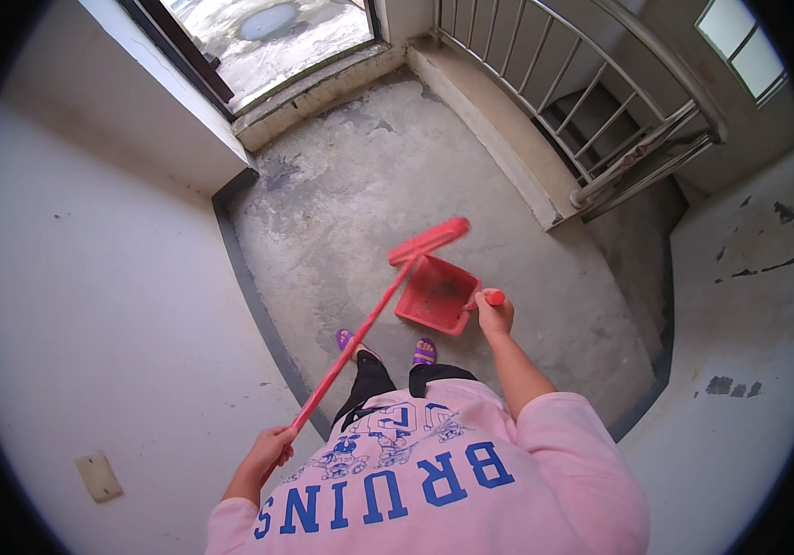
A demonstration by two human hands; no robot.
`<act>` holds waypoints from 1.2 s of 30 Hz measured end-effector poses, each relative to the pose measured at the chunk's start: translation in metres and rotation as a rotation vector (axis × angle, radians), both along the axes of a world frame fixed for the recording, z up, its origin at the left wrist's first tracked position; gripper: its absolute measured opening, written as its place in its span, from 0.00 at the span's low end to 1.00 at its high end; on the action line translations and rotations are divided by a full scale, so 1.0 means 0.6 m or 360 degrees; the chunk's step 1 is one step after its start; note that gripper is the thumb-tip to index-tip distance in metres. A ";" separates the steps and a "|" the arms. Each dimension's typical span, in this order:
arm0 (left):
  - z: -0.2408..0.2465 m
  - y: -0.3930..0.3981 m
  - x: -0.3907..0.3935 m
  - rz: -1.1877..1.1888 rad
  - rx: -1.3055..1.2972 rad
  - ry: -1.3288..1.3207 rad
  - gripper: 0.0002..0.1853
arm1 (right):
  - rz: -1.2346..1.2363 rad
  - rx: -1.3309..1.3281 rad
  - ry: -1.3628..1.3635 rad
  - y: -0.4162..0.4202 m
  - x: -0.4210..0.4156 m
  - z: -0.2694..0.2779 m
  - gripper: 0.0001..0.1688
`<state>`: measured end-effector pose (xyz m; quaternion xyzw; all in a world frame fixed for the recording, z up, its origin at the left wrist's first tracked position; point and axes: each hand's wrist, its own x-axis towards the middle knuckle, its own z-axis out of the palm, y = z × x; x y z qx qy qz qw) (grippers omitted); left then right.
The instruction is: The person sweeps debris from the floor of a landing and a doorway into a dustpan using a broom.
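My left hand (274, 449) is closed around the upper part of the long red handle of a broom (429, 241). The broom's red head is at the far edge of a red plastic dustpan (438, 295), near the middle of the view; whether the two touch is hard to tell. Dark dirt lies inside the dustpan. My right hand (496, 316) grips the dustpan's upright red handle, whose rounded end shows above the fist. My feet, in purple sandals (424, 352), stand on the concrete floor just on the near side of the dustpan.
A metal railing (563, 83) on a raised concrete curb (501, 139) borders a stairwell at the upper right. A raised sill (313, 90) crosses the open doorway at the top. White walls (112, 277) stand on both sides; a wall plate (98, 476) is at the lower left.
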<state>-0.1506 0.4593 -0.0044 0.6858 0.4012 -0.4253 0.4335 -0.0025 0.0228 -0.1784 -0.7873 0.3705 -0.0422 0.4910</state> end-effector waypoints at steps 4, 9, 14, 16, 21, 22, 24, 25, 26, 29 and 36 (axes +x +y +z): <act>-0.053 -0.017 0.031 -0.0168 0.0201 -0.0205 0.19 | -0.0083 0.0153 -0.0073 0.001 -0.015 0.057 0.08; -0.090 -0.020 0.054 -0.0380 0.0434 -0.0315 0.19 | -0.0154 0.0173 0.0012 -0.014 -0.033 0.066 0.08; -0.061 -0.020 0.032 -0.0360 0.0150 -0.0048 0.18 | -0.0180 0.0026 0.0010 -0.046 -0.053 -0.026 0.10; -0.047 -0.022 0.021 -0.0307 -0.0014 0.0057 0.17 | -0.0186 0.0025 -0.0005 -0.045 -0.057 -0.035 0.10; -0.011 0.006 0.011 -0.0181 -0.0207 0.0282 0.17 | -0.0183 -0.0010 0.0038 -0.031 -0.050 0.055 0.08; -0.004 0.010 0.009 -0.0123 -0.0237 0.0306 0.17 | -0.0180 0.0026 -0.0010 -0.035 -0.050 0.053 0.08; 0.022 0.010 0.004 -0.0130 -0.0142 0.0236 0.17 | -0.0177 0.0092 -0.0101 -0.045 -0.054 0.048 0.07; 0.030 0.010 0.002 -0.0136 -0.0098 0.0204 0.17 | -0.0182 0.0122 -0.0120 -0.046 -0.057 0.049 0.07; 0.030 0.014 -0.002 -0.0132 -0.0061 0.0158 0.17 | -0.0188 0.0152 -0.0138 -0.048 -0.060 0.051 0.07; 0.043 0.035 -0.008 -0.0127 0.0087 0.0051 0.18 | -0.0165 0.0175 -0.0155 -0.052 -0.061 0.072 0.07; 0.084 0.058 -0.004 -0.0166 0.0381 0.0036 0.17 | 0.0019 -0.0109 -0.0051 -0.077 -0.073 0.025 0.10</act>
